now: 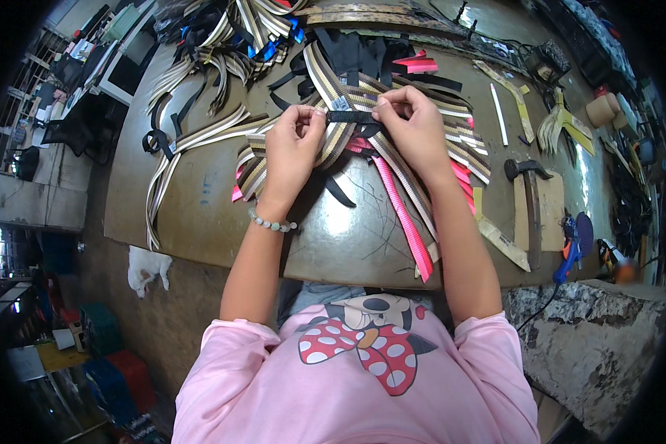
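Note:
Between my two hands a short black webbing strap (350,117) is stretched level above a pile of striped webbing straps (340,140). My left hand (296,137) pinches its left end, and a beaded bracelet circles that wrist. With thumb and fingertips together, my right hand (414,126) grips the right end. The striped straps, brown, cream and grey, fan out beneath both hands. From the pile a bright pink strap (399,211) runs down toward the table's near edge. More black straps (351,55) lie just beyond my hands.
A hammer (529,200) rests on a flat tan board at the right, beside a blue glue gun (567,248) with a cord. Bundled striped straps (229,44) lie at the far left of the brown table (222,229). A white dog (146,268) is on the floor.

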